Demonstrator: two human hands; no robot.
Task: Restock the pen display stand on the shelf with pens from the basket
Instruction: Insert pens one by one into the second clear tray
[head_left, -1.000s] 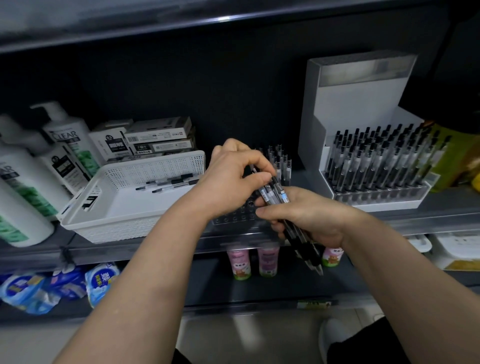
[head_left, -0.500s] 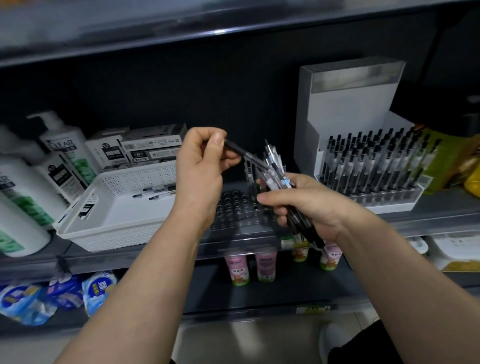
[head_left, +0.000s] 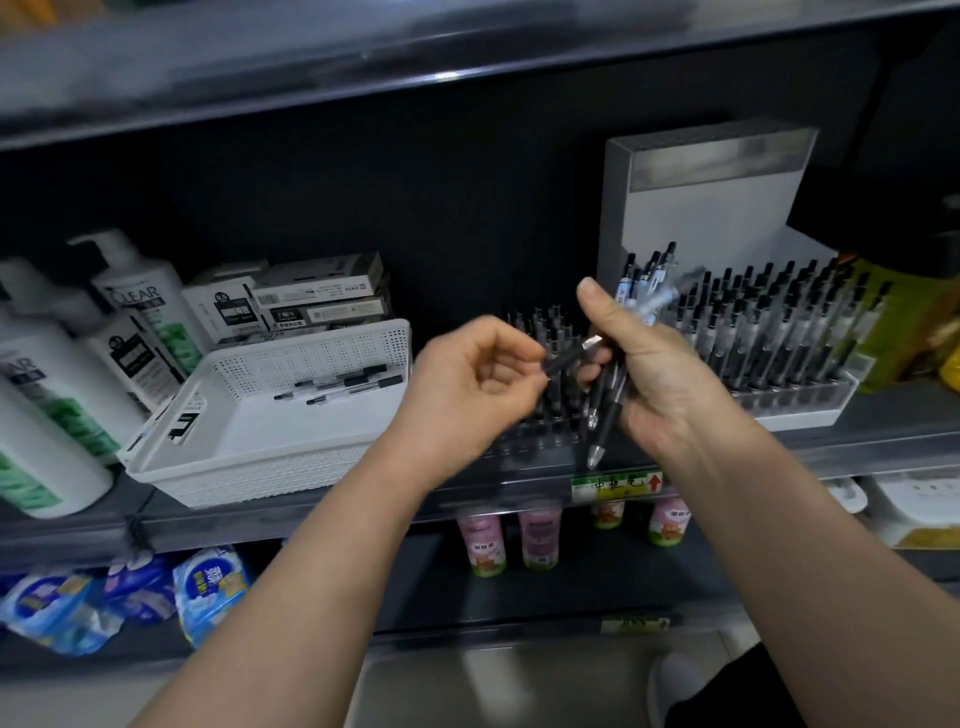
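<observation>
Pinching one pen (head_left: 571, 355) near-level, tip rightward, in left hand (head_left: 467, 384), right hand (head_left: 660, 374) gripping upright bundle (head_left: 647, 283), tips down.

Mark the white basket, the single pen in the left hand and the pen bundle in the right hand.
white basket (head_left: 260, 480): head view, front wall.
single pen (head_left: 571, 355): head view, middle of the barrel.
pen bundle (head_left: 645, 285): head view, upper ends of the pens.

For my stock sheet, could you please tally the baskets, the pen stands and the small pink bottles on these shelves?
White basket: 1
Pen display stands: 2
Small pink bottles: 4
Total: 7
</observation>
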